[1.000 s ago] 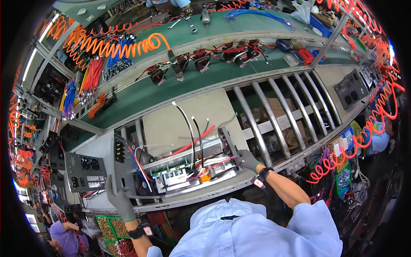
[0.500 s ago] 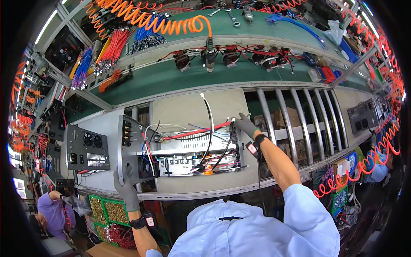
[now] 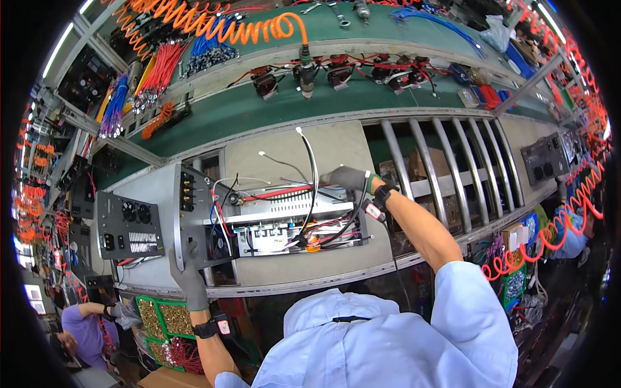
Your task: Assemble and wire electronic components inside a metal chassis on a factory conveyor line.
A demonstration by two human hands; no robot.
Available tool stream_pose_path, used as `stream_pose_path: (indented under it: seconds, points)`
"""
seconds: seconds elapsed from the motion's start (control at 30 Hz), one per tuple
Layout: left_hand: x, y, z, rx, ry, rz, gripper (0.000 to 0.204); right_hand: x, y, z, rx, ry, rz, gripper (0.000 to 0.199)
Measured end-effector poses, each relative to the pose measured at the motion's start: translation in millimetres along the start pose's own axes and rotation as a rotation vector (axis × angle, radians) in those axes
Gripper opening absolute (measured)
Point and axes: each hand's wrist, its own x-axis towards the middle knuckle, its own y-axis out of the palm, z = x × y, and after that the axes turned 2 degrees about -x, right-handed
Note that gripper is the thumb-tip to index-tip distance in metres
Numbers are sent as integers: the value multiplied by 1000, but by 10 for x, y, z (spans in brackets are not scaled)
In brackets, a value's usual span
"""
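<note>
Open metal chassis (image 3: 284, 216) across middle of grey workbench (image 3: 336, 145), crowded inside with red and black wires (image 3: 323, 226). Black cable (image 3: 312, 174) arching up over chassis top, blocking straight reach from above. Left hand (image 3: 187, 275) gripping front panel (image 3: 197, 223) at chassis left end; right hand (image 3: 346, 178) on right end. Bare bench strip behind chassis, toward far edge. Second grey unit (image 3: 129, 226) just left, little gap. Metal rails (image 3: 446, 168) closing off right side. Narrow free strip along near edge.

Grey workbench (image 3: 336, 152) carries an open chassis (image 3: 284, 216) (wires exposed).
</note>
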Motion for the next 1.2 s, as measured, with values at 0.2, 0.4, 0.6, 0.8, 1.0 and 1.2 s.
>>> stream_pose_path:
  seconds: [0.2, 0.4, 0.6, 0.8, 1.0, 1.2]
  points:
    - [-49, 54, 86, -24, -11, 63, 50, -652, -170, -520, 292, 191, -307, 54]
    - [-244, 404, -37, -36, -54, 118, 53, -1462, 205, -1508, 585, 255, -636, 43]
    - [-636, 1034, -254, -15, -62, 239, 58, -2238, 914, -2502, 644, 345, -882, 27]
    - [-1125, 1852, -436, -17, -84, 464, 63, -3216, 1752, -3156, 135, 442, -890, 24]
    - [-1697, 2764, -622, -55, -102, 708, 73, -3868, 2341, -3129, 254, 620, -793, 26]
    - [-2418, 3916, -1050, 275, 17, 1032, 92, -4207, 2680, -3189, 276, 705, -608, 35]
